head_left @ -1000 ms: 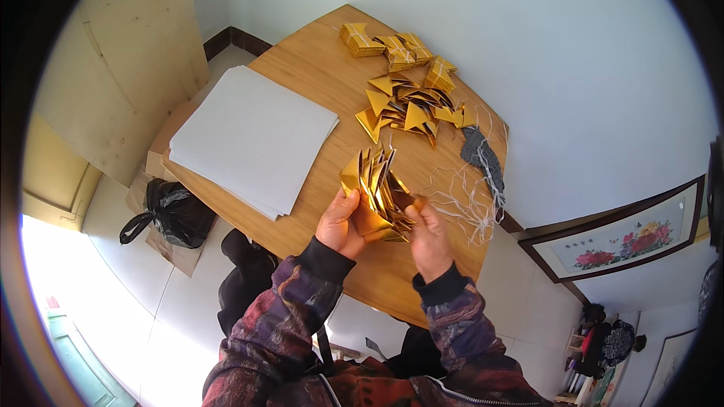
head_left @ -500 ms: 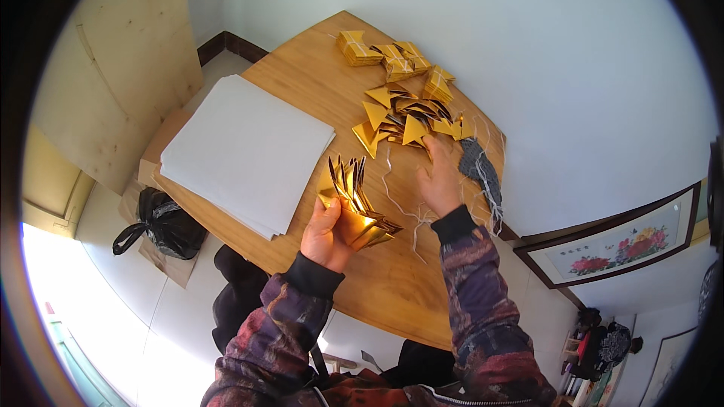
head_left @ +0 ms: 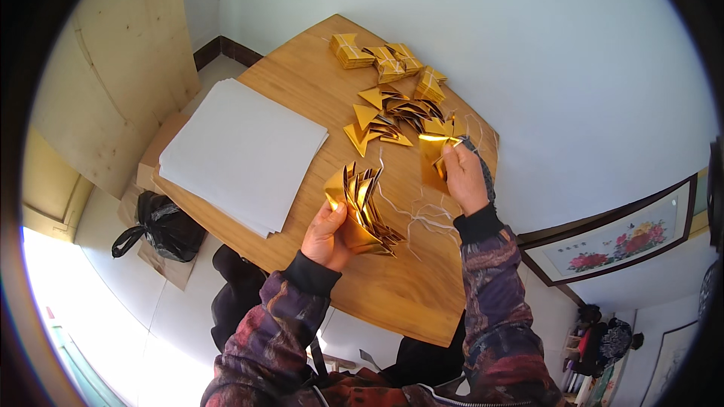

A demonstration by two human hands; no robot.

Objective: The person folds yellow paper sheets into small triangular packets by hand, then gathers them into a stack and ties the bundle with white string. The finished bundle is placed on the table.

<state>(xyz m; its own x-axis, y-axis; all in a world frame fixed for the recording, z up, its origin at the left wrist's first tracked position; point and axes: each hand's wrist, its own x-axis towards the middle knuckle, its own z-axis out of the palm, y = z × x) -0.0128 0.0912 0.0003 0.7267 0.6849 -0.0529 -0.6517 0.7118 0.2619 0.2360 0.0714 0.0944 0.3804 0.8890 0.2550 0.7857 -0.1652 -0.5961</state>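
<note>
My left hand (head_left: 326, 237) is closed round a fanned stack of folded gold foil papers (head_left: 360, 211), thumb on the near side, held above the table's near part. Off to the right, my right hand (head_left: 464, 175) pinches a single folded gold paper (head_left: 433, 157) by its edge, raised over the table. A loose heap of folded gold papers (head_left: 366, 117) lies just beyond both hands. Behind the heap sit several tied bundles of the same gold papers (head_left: 349, 51), bound with pale string.
A stack of large white sheets (head_left: 241, 154) covers the left of the wooden table (head_left: 392, 294). Loose white strings (head_left: 422, 211) trail between my hands, and a grey cloth (head_left: 483, 160) lies partly behind my right hand. A black plastic bag (head_left: 170, 226) rests on the floor at left.
My right hand has taken a folded gold paper from the heap and moved slightly right. The left hand still holds its stack, and the whole view has shifted a little.
</note>
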